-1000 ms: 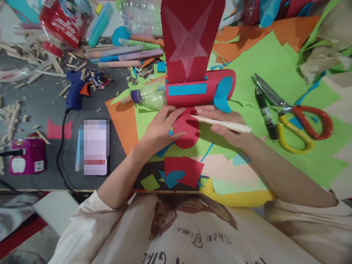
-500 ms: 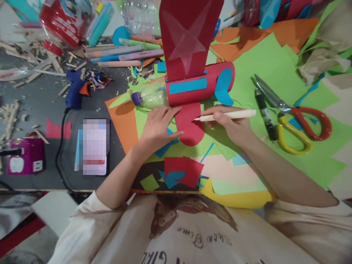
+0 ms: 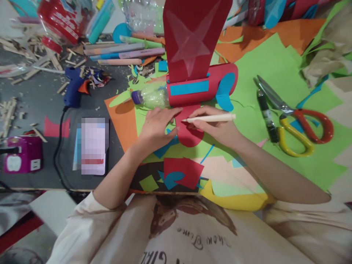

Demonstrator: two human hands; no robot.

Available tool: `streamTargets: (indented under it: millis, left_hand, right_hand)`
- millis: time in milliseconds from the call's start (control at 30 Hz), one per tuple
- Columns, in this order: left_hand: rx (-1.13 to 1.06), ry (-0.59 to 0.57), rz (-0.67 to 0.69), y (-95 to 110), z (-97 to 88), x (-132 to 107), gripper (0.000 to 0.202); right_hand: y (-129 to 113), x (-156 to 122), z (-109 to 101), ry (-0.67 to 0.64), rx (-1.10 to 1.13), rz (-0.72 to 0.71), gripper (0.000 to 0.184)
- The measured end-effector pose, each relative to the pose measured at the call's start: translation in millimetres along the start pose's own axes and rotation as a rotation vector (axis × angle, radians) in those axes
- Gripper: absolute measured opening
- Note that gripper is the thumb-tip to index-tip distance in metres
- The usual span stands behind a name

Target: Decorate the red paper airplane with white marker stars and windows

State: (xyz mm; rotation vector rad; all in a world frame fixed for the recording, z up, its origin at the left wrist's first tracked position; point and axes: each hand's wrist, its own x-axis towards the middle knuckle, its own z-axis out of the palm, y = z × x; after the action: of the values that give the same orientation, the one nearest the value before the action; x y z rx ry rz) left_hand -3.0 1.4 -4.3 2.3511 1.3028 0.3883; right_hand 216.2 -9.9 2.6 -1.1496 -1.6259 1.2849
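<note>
Left hand (image 3: 158, 126) lies flat and open, pinning the red paper wing (image 3: 189, 134) just beside the right hand (image 3: 220, 130), which is closed around a white pencil (image 3: 211, 118) tip-down on it; slackened pressure could shift the wing and skew the line.

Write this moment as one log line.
left hand: flat on red paper wing | right hand: holds white pencil, tip on wing | bottle plane: lying beyond both hands
</note>
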Motion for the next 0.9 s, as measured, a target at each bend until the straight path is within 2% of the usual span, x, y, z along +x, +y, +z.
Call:
streamTargets:
  millis: [133, 300, 433, 533, 633, 733, 900]
  left_hand:
    - [-0.009, 0.015, -0.024, -3, -6.5, 2, 0.038]
    - [0.001, -0.064, -0.032, -5, -19.9, 2, 0.041]
    - [-0.034, -0.011, -0.004, -4, -11.4, -1, 0.032]
    - [0.047, 0.050, 0.084, -5, 0.0, -3, 0.053]
    - [0.126, 0.046, 0.079, -9, 4.5, -3, 0.066]
    - [0.132, 0.020, 0.063, -12, 3.6, -3, 0.068]
    - [0.090, -0.035, -0.006, -10, 1.4, -2, 0.067]
  right_hand:
    - [1, -1, -2, -0.011, 0.029, 0.020, 0.022]
    - [8, -3, -2, 0.021, 0.147, 0.061, 0.026]
    - [6, -2, -1, 0.029, 0.099, 0.038, 0.025]
    - [-1, 0, -2, -0.021, -0.003, -0.013, 0.020]
    - [-6, 1, -3, -0.048, -0.024, -0.027, 0.016]
    - [-4, 1, -2, -0.037, 0.013, -0.011, 0.015]
    - [4, -1, 1, 0.073, 0.096, 0.061, 0.030]
